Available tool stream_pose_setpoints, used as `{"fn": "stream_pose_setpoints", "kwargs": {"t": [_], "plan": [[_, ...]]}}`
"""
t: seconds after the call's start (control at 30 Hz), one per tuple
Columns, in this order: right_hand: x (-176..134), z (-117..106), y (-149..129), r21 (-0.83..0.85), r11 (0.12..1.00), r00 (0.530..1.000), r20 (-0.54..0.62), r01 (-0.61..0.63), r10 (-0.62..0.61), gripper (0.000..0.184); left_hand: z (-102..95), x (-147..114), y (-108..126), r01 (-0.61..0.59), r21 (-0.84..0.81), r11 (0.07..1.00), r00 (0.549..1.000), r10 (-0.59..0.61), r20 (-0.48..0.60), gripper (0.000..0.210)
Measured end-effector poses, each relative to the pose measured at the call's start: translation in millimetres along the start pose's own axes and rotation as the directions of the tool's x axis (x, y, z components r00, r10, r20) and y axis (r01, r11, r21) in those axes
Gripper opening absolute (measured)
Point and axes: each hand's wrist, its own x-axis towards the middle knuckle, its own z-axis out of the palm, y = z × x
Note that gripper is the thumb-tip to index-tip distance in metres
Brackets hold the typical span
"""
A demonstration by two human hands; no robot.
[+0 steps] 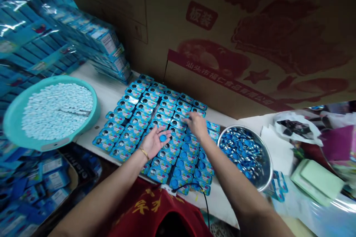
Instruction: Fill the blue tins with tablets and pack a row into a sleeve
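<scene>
My left hand (153, 141) is palm up above the rows of tins, its fingers spread. A small round blue cap (162, 138) lies loose on it, near the fingers. My right hand (197, 123) reaches down over the rows, its fingertips pinched together at one tin; what they hold, if anything, is too small to make out. Flat blue printed tins (159, 164) stand in close rows on the white table. Many have a round dark opening at one end; in the near right rows, blue caps (180, 164) fill these spots.
To the right, a metal bowl (268, 155) holds many blue caps. A turquoise basin (96, 109) of small white pieces sits left. A large cardboard box (155, 18) walls the back. Wrapped blue packs (108, 44) are stacked back left. A black cable (207, 207) hangs at the front edge.
</scene>
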Motion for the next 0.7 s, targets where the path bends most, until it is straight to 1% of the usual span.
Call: {"fn": "stream_pose_setpoints", "kwargs": {"t": [0.03, 0.07, 0.1, 0.17, 0.23, 0.3, 0.33, 0.37, 0.4, 0.43, 0.5, 0.53, 0.63, 0.7], "plan": [[-16.6, 8.1, -12.5, 0.101, 0.984, 0.989, 0.018, 0.144, -0.147, 0.026, 3.4, 1.5, -0.2, -0.013, -0.014, 1.0, 1.0, 0.013, 0.007, 0.034], [-31.1, 16.8, -23.8, 0.19, 0.946, 0.96, 0.054, 0.261, -0.275, 0.023, 7.2, 2.7, -1.0, -0.021, -0.031, 0.999, 1.0, 0.022, 0.015, 0.033], [-42.0, 25.1, -32.6, 0.259, 0.915, 0.941, 0.057, 0.31, -0.335, 0.02, 11.1, 3.7, -2.0, -0.026, -0.049, 0.998, 0.999, 0.027, 0.021, 0.033], [-49.4, 36.3, -38.8, 0.382, 0.867, 0.935, 0.025, 0.319, -0.355, 0.017, 18.1, 4.5, -3.4, -0.013, -0.075, 0.997, 0.999, 0.015, 0.033, 0.034], [-37.2, 34.6, -27.2, 0.447, 0.861, 0.964, -0.01, 0.243, -0.266, 0.015, 22.1, 3.8, -2.2, 0.022, -0.058, 0.998, 0.999, -0.02, 0.033, 0.037], [-11.9, 19.5, -3.2, 0.412, 0.905, 0.994, -0.037, 0.105, -0.098, 0.012, 22.5, 2.0, 1.4, 0.038, 0.001, 0.999, 0.999, -0.038, 0.022, 0.038], [3.1, 9.0, 10.2, 0.344, 0.939, 0.999, -0.048, 0.011, 0.006, 0.013, 21.5, 0.8, 3.5, 0.035, 0.037, 0.999, 0.999, -0.036, 0.01, 0.039], [18.5, -1.7, 22.7, 0.253, 0.964, 0.993, -0.059, -0.085, 0.102, 0.015, 19.8, -0.5, 5.4, 0.025, 0.069, 0.997, 1.0, -0.024, -0.003, 0.039], [33.7, -11.4, 33.3, 0.144, 0.974, 0.981, -0.059, -0.173, 0.183, 0.017, 17.7, -1.9, 6.9, 0.009, 0.094, 0.995, 1.0, -0.007, -0.017, 0.038], [47.9, -19.1, 41.7, 0.048, 0.971, 0.971, -0.042, -0.232, 0.234, 0.019, 15.3, -3.1, 7.8, -0.006, 0.113, 0.994, 0.999, 0.009, -0.031, 0.037], [72.6, -26.5, 51.7, -0.06, 0.955, 0.956, 0.008, -0.291, 0.292, 0.022, 9.9, -4.7, 8.0, -0.017, 0.139, 0.99, 0.998, 0.025, -0.058, 0.035], [82.7, -26.5, 54.1, -0.083, 0.95, 0.951, 0.042, -0.301, 0.305, 0.025, 7.3, -5.0, 7.7, -0.015, 0.149, 0.989, 0.997, 0.026, -0.069, 0.035], [105.9, -18.6, 56.6, -0.12, 0.938, 0.933, 0.121, -0.324, 0.338, 0.037, 1.3, -4.4, 6.2, -0.015, 0.18, 0.984, 0.995, 0.032, -0.09, 0.034], [117.1, -13.3, 55.4, -0.125, 0.935, 0.926, 0.144, -0.332, 0.348, 0.042, 0.1, -3.7, 4.6, -0.026, 0.207, 0.978, 0.994, 0.047, -0.094, 0.034]]}}
